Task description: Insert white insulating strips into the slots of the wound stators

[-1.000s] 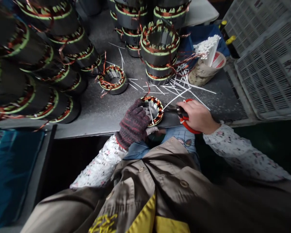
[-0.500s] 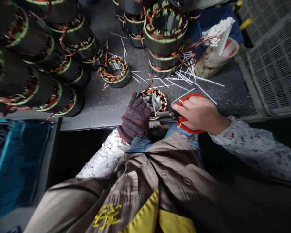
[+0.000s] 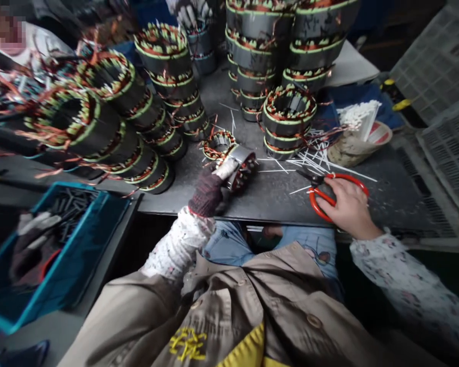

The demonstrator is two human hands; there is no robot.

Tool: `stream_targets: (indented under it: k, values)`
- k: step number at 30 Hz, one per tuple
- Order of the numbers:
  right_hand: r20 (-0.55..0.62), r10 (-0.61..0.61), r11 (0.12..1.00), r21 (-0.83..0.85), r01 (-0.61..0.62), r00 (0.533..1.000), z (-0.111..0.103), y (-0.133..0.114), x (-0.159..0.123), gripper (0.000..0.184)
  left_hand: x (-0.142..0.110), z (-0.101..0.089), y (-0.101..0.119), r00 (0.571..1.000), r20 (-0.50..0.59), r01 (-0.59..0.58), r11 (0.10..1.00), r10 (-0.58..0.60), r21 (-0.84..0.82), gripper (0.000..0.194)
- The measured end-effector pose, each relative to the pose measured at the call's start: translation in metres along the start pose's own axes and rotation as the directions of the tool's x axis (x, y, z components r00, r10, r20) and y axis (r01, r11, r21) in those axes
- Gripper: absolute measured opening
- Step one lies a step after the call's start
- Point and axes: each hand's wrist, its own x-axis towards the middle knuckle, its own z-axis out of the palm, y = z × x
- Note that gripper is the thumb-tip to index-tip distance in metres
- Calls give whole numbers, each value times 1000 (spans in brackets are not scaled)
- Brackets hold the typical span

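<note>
My left hand, in a dark knitted glove with light fingertips, grips a wound motor stator tilted on its side above the table. Its outer metal wall faces up and its copper windings face right and down. Just behind it sits another low stator with copper wire ends sticking out. Bare, my right hand is around the red handles of the scissors, low over the table at the right. The scissors' dark blades point left toward loose white sticks.
Stacked stators stand at the left and behind. A tape-wrapped cup holds white sticks at the right, near grey crates. A blue bin with gloves and metal pieces is at lower left. Another person is partly visible far left.
My left hand has lifted the stator from the table edge and turned it on its side. My right hand has drawn the scissors away to the right. The view has shifted left and up.
</note>
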Motion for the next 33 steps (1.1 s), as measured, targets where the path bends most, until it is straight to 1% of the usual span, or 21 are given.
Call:
stream_targets:
  k: [2,4,6,7,9,10,12,14,15,16,18,20,21,22,24,25,27,29,30,32,33]
  values:
    - [-38,47,999,2,-47,998,6,0,-6,48,26,-14,4,995,-42,-82,987,89,141,57]
    - [-51,62,998,7,-62,997,8,-3,-10,46,56,-24,5,986,-49,-138,939,161,316,52]
    - [-59,56,998,13,-55,997,7,-5,-10,43,86,-32,4,981,5,-169,850,192,500,50]
    - [-64,48,999,17,-47,997,6,-6,-10,41,99,-35,3,982,47,-179,802,185,571,51]
    - [-77,33,999,23,-31,996,5,-6,-10,39,120,-43,1,980,147,-199,706,135,680,54]
    - [-84,27,999,23,-26,996,4,-6,-9,38,126,-47,1,973,209,-225,640,103,735,54]
    - [-99,21,1000,17,-20,995,4,-6,-9,38,131,-55,1,946,321,-302,474,42,827,55]
    - [-115,22,1000,9,-21,993,3,-8,-9,37,125,-59,6,924,382,-362,336,9,869,55]
    - [-122,25,1000,7,-25,992,3,-9,-8,36,119,-58,11,921,389,-376,294,16,879,52]
    - [-128,29,1000,6,-29,991,3,-11,-8,35,113,-54,18,924,380,-379,278,52,883,48]
    - [-133,32,999,10,-31,991,2,-13,-7,32,100,-38,36,916,358,-396,250,183,884,46]
    - [-137,27,1000,17,-25,990,2,-15,-6,30,93,-9,56,871,358,-450,253,337,856,60]
    - [-141,24,1000,22,-21,990,2,-15,-6,30,94,9,65,841,387,-498,259,378,828,67]
    - [-148,22,999,32,-18,989,2,-14,-6,29,98,27,72,809,429,-553,273,402,787,67]
    - [-175,29,997,72,-17,984,3,-13,-7,28,113,62,79,752,530,-649,300,392,699,60]
    - [-193,39,995,102,-20,980,4,-12,-7,27,123,77,79,744,554,-665,331,374,670,56]
    - [-231,75,985,169,-36,970,4,-12,-8,25,141,97,73,748,569,-664,385,342,641,45]
    - [-260,115,973,223,-56,959,4,-13,-8,22,150,104,64,767,538,-642,422,350,640,40]
    - [-268,131,968,243,-64,955,4,-14,-7,20,149,104,60,785,500,-620,463,367,633,40]
    - [-277,158,958,277,-78,948,4,-14,-7,16,137,98,55,829,381,-559,623,409,548,42]
    - [-282,166,953,294,-80,945,4,-15,-7,16,126,92,53,852,311,-523,715,421,464,41]
